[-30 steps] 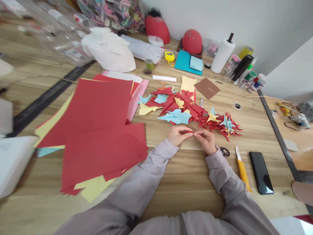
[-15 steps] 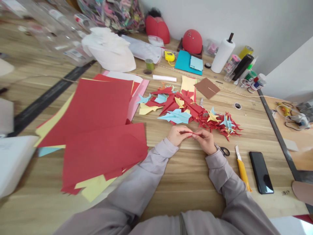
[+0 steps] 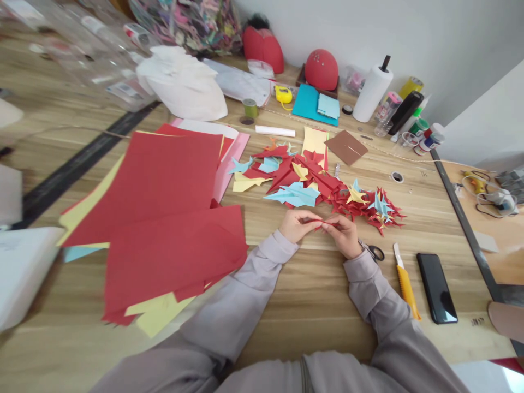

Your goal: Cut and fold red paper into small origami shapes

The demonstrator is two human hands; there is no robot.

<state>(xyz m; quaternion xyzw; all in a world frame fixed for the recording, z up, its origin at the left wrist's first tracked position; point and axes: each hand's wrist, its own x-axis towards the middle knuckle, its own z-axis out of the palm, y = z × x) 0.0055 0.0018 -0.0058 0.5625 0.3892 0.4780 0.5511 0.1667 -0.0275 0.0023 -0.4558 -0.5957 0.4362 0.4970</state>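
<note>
My left hand and my right hand meet at the fingertips, both pinching a small folded piece of red paper, most of it hidden by the fingers. Just beyond them lies a heap of folded paper shapes, mostly red with some light blue and yellow ones. A light blue folded shape rests at its near edge. To the left, large red sheets are stacked over yellow and pink ones. Black-handled scissors lie beside my right wrist.
An orange cutter and a black phone lie right of my right arm. Toward the wall are a brown square, a teal sheet, a yellow tape measure, a white roll and several bottles. White cloth lies back left.
Slightly more of the red paper shows between my fingertips, and my right fingers have shifted a little on it. The objects on the table have stayed where they were.
</note>
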